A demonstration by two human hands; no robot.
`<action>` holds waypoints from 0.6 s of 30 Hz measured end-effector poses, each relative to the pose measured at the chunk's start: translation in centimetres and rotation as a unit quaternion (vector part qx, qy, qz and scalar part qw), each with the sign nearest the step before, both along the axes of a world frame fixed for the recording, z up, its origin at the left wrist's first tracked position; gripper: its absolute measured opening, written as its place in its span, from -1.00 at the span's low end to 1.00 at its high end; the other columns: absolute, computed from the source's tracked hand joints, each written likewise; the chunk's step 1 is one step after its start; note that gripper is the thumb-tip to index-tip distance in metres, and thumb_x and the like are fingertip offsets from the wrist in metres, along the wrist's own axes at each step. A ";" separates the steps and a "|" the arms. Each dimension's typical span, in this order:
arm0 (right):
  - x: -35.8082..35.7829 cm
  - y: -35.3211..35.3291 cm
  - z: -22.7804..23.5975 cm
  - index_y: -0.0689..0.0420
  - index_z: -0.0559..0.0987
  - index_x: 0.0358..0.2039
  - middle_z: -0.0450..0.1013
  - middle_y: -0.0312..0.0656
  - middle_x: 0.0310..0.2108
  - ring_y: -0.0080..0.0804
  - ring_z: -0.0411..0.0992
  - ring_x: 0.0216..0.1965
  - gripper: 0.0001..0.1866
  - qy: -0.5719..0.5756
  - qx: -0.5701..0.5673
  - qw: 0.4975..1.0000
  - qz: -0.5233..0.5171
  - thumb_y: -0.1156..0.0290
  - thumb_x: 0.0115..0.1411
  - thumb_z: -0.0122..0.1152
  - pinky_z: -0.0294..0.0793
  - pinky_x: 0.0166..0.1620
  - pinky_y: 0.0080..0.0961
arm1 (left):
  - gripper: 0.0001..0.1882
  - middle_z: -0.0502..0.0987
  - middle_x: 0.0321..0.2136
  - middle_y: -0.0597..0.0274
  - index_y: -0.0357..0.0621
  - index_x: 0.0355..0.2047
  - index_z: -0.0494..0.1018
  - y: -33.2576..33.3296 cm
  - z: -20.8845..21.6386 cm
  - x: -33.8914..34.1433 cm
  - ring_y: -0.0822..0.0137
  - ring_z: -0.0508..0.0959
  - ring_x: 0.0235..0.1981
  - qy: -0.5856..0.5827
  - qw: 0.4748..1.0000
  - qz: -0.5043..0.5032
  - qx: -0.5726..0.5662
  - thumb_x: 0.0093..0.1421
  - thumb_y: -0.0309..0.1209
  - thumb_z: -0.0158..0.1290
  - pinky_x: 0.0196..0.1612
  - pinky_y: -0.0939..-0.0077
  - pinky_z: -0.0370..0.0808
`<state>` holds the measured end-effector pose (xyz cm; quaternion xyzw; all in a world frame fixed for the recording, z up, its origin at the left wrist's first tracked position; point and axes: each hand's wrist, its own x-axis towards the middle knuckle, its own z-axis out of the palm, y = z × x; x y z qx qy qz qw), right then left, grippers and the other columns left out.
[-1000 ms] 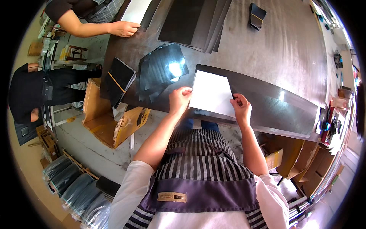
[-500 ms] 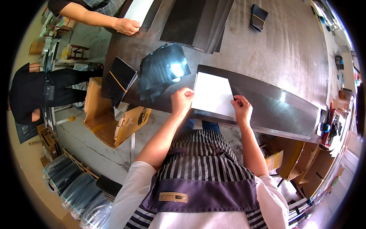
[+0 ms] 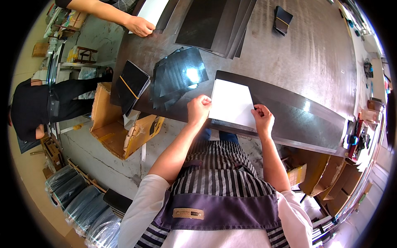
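A white rectangular sheet (image 3: 232, 101) lies on a long glossy black sheet (image 3: 297, 112) at the table's near edge. My left hand (image 3: 199, 109) pinches the white sheet's left edge between thumb and curled fingers. At its right edge, my right hand (image 3: 263, 118) grips the lower part in the same way. The fingertips partly cover both edges. Left of my hands, several shiny dark sheets (image 3: 178, 76) are fanned out in a loose pile. Beyond them is a black stack (image 3: 131, 85) with a yellow band around it.
Long black sheets (image 3: 215, 27) lie overlapped on the dark table (image 3: 314, 53), with a small banded black bundle (image 3: 283, 20) farther right. A co-worker's hand (image 3: 141, 26) touches another white sheet at the far left. An open cardboard box (image 3: 108, 126) stands below the table's left corner.
My hands and the white sheet stay in nearly the same place. The view has shifted slightly. At the far left, the person in black has moved a little.
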<state>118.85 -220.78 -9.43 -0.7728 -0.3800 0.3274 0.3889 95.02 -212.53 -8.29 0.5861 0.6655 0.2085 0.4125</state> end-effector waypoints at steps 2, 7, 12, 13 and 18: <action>0.0 0.0 -0.1 0.23 0.60 -0.32 0.44 -0.32 -0.55 -0.63 0.32 -0.53 -0.78 -0.004 -0.001 1.000 0.001 0.54 -0.05 0.35 0.40 -0.36 -0.67 | -0.83 0.63 -0.54 0.18 -0.19 -0.42 0.56 0.0 -0.1 0.0 0.36 0.63 -0.49 0.001 1.000 -0.002 0.003 -0.06 -0.45 0.26 -0.37 0.51 0.52; 0.0 0.0 -0.2 0.21 0.60 -0.33 0.44 -0.29 -0.55 -0.62 0.33 -0.53 -0.77 -0.026 -0.001 1.000 0.007 0.54 -0.06 0.36 0.41 -0.37 -0.65 | -0.84 0.62 -0.55 0.17 -0.19 -0.44 0.56 0.0 -0.1 0.1 0.35 0.63 -0.50 0.001 1.000 -0.001 0.008 -0.07 -0.45 0.25 -0.38 0.51 0.52; -0.1 -0.1 -0.4 0.19 0.59 -0.34 0.43 -0.25 -0.57 -0.49 0.37 -0.55 -0.77 -0.059 0.015 0.998 0.024 0.51 -0.08 0.35 0.43 -0.38 -0.57 | -0.83 0.59 -0.55 0.17 -0.20 -0.47 0.53 -0.3 -0.2 0.6 0.30 0.60 -0.52 0.009 1.000 0.010 0.002 -0.09 -0.45 0.27 -0.39 0.46 0.50; -0.1 -0.1 -0.3 0.19 0.58 -0.35 0.43 -0.24 -0.59 -0.45 0.39 -0.54 -0.78 -0.070 0.016 0.997 0.030 0.50 -0.08 0.35 0.44 -0.37 -0.53 | -0.81 0.57 -0.54 0.16 -0.21 -0.47 0.52 -0.3 -0.2 0.6 0.28 0.59 -0.51 0.043 0.999 0.005 0.031 -0.10 -0.44 0.28 -0.39 0.44 0.50; -0.7 -0.1 1.2 0.17 0.51 -0.23 0.42 -0.19 -0.48 -0.25 0.40 -0.39 -0.66 -0.275 0.017 0.957 0.092 0.39 -0.04 0.36 0.43 -0.29 -0.35 | -0.71 0.46 -0.43 0.10 -0.18 -0.46 0.45 -0.1 1.0 0.1 0.07 0.54 -0.38 0.118 0.993 -0.015 0.018 -0.10 -0.35 0.33 -0.31 0.23 0.48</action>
